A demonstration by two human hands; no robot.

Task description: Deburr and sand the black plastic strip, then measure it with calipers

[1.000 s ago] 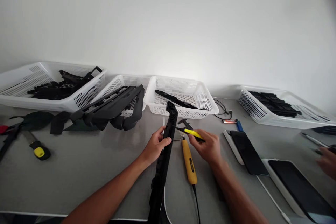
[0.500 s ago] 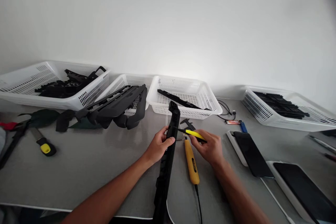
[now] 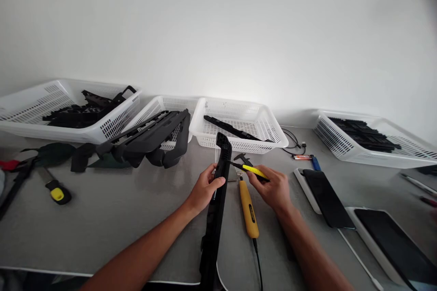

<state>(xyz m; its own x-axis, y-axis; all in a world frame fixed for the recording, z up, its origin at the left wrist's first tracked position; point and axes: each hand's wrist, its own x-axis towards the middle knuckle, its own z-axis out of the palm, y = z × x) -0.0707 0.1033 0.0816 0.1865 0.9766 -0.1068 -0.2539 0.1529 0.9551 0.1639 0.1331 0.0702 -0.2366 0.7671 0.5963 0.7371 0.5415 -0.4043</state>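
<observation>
My left hand (image 3: 204, 190) is closed around a long black plastic trim piece (image 3: 213, 218), which stands tilted, its curved end up and its lower end running out of the bottom of the view. In my right hand (image 3: 274, 187) is a slim yellow-and-black hand tool (image 3: 254, 172), gripped like a pen. Its thin dark tip meets the right edge of the trim piece near the upper end; whether it touches I cannot tell. Between the trim piece and my right forearm lies a yellow corded tool (image 3: 249, 211). A dark caliper (image 3: 243, 159) lies just behind.
White baskets with black parts line the wall: a left one (image 3: 99, 132), a middle one (image 3: 235, 145) and a right one (image 3: 344, 157). Dark curved trim pieces (image 3: 146, 138) overhang another basket. A yellow-black handled tool (image 3: 58, 193) lies left; a phone (image 3: 327, 198) and a tablet (image 3: 392, 241) lie right.
The upper end of the trim piece has shifted slightly left. The tool tip in my right hand has moved a little up and left along it. Both grips stay the same.
</observation>
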